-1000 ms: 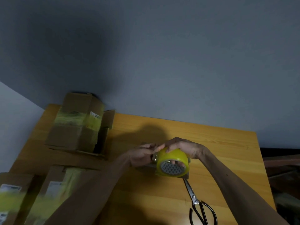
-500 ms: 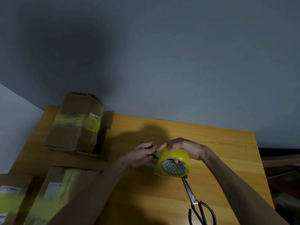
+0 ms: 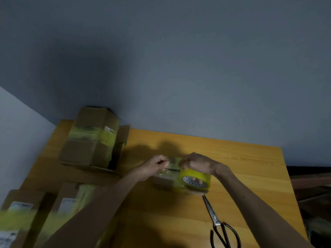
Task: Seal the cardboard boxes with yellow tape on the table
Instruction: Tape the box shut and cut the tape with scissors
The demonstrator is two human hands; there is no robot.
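My right hand (image 3: 198, 164) grips a roll of yellow tape (image 3: 195, 180) from above, over the right end of a small cardboard box (image 3: 165, 182) in the middle of the wooden table (image 3: 241, 169). A strip of tape (image 3: 172, 164) stretches left from the roll. My left hand (image 3: 157, 164) pinches the free end of that strip above the box. Most of the small box is hidden under the hands and the tape.
Black-handled scissors (image 3: 217, 223) lie on the table in front of the roll, blades pointing at it. A stack of taped cardboard boxes (image 3: 91, 138) stands at the back left. More taped boxes (image 3: 26, 213) sit at the near left. The wall is close behind.
My left hand has pulled away to the left from the roll, drawing out a strip of tape. The roll has dropped a little lower with my right hand.
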